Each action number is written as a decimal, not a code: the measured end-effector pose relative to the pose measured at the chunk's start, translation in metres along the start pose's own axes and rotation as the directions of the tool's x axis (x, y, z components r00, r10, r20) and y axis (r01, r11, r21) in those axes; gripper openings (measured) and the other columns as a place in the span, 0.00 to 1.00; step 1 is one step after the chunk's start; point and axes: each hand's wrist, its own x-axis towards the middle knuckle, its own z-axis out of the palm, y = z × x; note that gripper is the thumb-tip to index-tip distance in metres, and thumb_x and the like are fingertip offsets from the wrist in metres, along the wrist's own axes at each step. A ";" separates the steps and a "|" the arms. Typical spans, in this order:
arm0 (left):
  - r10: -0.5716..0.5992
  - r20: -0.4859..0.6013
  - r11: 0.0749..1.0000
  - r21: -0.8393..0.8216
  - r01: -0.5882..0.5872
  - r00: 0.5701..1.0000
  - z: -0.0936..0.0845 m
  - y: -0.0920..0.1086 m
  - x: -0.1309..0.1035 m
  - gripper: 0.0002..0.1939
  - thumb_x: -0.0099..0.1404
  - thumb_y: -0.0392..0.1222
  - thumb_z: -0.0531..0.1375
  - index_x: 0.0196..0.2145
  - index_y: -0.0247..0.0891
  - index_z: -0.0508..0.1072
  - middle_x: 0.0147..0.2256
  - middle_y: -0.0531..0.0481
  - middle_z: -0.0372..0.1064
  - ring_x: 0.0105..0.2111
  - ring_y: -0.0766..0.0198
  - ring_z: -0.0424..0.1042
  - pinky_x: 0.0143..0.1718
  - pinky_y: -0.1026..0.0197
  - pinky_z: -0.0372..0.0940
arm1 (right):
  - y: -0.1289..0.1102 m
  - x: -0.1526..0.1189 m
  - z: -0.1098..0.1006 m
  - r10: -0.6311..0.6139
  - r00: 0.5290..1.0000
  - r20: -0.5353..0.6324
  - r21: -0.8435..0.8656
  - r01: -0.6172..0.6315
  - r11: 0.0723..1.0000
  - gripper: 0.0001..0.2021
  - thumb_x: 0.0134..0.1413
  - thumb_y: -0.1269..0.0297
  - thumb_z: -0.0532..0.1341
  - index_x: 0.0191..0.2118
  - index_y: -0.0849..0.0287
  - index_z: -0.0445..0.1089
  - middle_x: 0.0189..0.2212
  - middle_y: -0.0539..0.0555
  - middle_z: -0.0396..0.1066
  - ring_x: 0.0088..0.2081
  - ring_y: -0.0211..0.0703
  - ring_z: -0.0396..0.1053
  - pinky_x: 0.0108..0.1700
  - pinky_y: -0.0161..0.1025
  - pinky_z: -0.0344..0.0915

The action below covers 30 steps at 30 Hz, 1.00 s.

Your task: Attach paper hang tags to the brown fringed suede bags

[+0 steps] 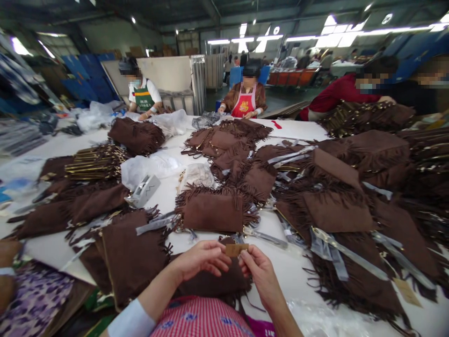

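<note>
A small tan card (234, 250) is pinched between the thumb and fingers of my right hand (257, 267). Just left of the card, my left hand (203, 259) has its fingers apart, the fingertips close to the card's left edge. Beneath both hands lies a dark brown fringed bag (213, 283), partly hidden by them. Another brown fringed bag (213, 213) lies flat just beyond, with a strap wrapped in clear plastic (268, 238) at its right.
A tape dispenser (145, 189) stands left of centre. Piles of brown bags (336, 210) cover the right side; more lie at the left (129, 252). White packing (198, 177) sits mid-table. Several people work across the table, and someone's arm (7, 271) is at the left edge.
</note>
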 end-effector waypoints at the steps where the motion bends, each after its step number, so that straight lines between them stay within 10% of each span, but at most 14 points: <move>1: -0.014 0.005 0.999 0.049 0.014 1.000 0.002 -0.005 0.000 0.25 0.53 0.48 0.68 0.45 0.34 0.68 0.40 0.41 0.74 0.36 0.59 0.74 0.33 0.61 0.64 | 0.000 0.000 -0.002 -0.004 1.000 -0.010 0.000 0.004 1.000 0.24 0.41 0.40 0.68 0.26 0.58 0.67 0.19 0.46 0.67 0.20 0.34 0.62 0.24 0.33 0.58; 7: 0.176 0.006 0.968 0.179 -0.174 0.984 0.027 -0.025 0.017 0.26 0.47 0.37 0.69 0.45 0.36 0.71 0.39 0.49 0.71 0.33 0.68 0.67 0.30 0.67 0.57 | -0.002 0.000 0.000 -0.018 1.000 -0.007 0.060 0.018 0.998 0.23 0.42 0.42 0.68 0.28 0.59 0.68 0.19 0.46 0.68 0.21 0.34 0.62 0.26 0.33 0.59; 15: 0.081 0.002 0.910 0.407 -0.075 0.997 0.021 -0.026 0.021 0.21 0.60 0.56 0.57 0.27 0.32 0.73 0.19 0.55 0.62 0.18 0.72 0.56 0.22 0.66 0.49 | 0.003 -0.003 -0.008 0.024 0.998 -0.051 0.411 0.000 0.912 0.17 0.42 0.51 0.73 0.28 0.58 0.70 0.21 0.45 0.70 0.21 0.32 0.63 0.23 0.29 0.58; 22: -0.068 0.128 0.839 0.544 -0.012 0.989 0.010 -0.027 0.004 0.21 0.62 0.55 0.56 0.27 0.32 0.75 0.19 0.54 0.64 0.19 0.71 0.57 0.23 0.67 0.52 | 0.026 -0.045 -0.038 0.165 0.877 0.451 0.477 -0.394 0.786 0.24 0.47 0.43 0.67 0.44 0.58 0.75 0.57 0.61 0.68 0.58 0.59 0.65 0.47 0.50 0.70; 26: 0.043 0.064 0.651 0.755 -0.077 0.997 0.008 -0.022 0.009 0.18 0.65 0.48 0.54 0.25 0.34 0.75 0.20 0.54 0.66 0.22 0.69 0.62 0.26 0.67 0.55 | 0.037 -0.051 -0.039 0.306 0.884 0.353 0.433 -0.444 0.784 0.18 0.45 0.49 0.70 0.36 0.58 0.73 0.44 0.57 0.76 0.38 0.45 0.77 0.29 0.33 0.70; 30: 0.124 0.115 0.408 0.900 -0.157 0.986 0.006 -0.008 0.011 0.16 0.66 0.43 0.54 0.26 0.37 0.76 0.20 0.54 0.69 0.23 0.67 0.64 0.29 0.66 0.56 | 0.046 -0.044 -0.050 0.214 0.942 0.257 0.356 -0.298 0.886 0.22 0.45 0.56 0.72 0.46 0.52 0.70 0.28 0.46 0.72 0.14 0.25 0.56 0.13 0.24 0.48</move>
